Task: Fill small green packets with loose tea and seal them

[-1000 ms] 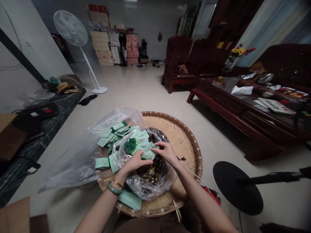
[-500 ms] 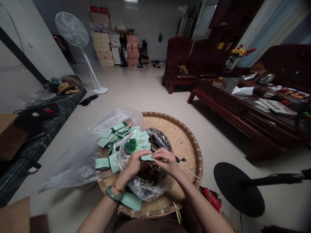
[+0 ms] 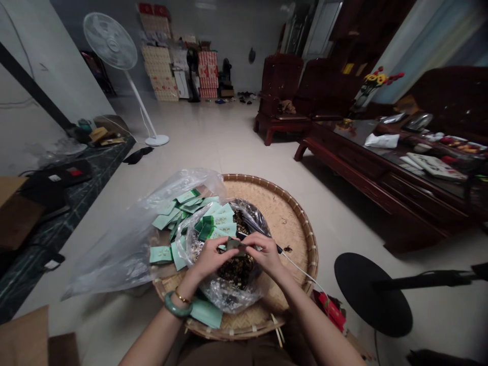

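Between my fingertips a small green paper packet (image 3: pixel 235 245) is pinched at both ends, its dark side facing me. My left hand (image 3: pixel 210 257) grips one end; my right hand (image 3: pixel 266 254) grips the other. Beneath them sits a clear plastic bag (image 3: pixel 224 299) with dark, gold-flecked dried bits (image 3: pixel 233 274) inside. Several light green packets (image 3: pixel 224 218) lie fanned on top of the bag's contents. A dark tool with a white cord (image 3: pixel 301 268) rests by my right hand, partly hidden behind it.
A round woven bamboo tray (image 3: pixel 293 223) bears everything. More green packets (image 3: pixel 162 254) lie on its left beside a large clear plastic sheet (image 3: pixel 118 254). A black round stand base (image 3: pixel 371 292) stands right. Farther off are a white fan (image 3: pixel 111 43) and a wooden table (image 3: pixel 358 168).
The packet has turned in my fingers, from its light green face to a dark side. Both hands stay over the bag, and my view has shifted slightly.
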A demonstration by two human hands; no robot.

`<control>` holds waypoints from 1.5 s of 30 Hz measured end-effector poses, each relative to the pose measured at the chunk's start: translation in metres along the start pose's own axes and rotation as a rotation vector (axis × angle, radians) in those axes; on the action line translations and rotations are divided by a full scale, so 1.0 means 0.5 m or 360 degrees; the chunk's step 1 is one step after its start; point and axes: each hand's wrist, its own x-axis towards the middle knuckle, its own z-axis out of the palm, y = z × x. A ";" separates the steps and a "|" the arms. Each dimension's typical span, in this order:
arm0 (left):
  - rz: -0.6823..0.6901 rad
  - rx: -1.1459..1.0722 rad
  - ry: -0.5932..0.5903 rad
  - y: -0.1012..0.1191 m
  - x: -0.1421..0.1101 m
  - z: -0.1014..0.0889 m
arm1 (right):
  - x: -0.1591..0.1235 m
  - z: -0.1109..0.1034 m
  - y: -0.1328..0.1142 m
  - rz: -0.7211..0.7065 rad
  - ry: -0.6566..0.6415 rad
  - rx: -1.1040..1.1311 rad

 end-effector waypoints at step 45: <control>-0.0567 -0.1161 0.0649 -0.046 0.016 0.037 | -0.057 0.086 0.029 0.1001 0.0211 0.0745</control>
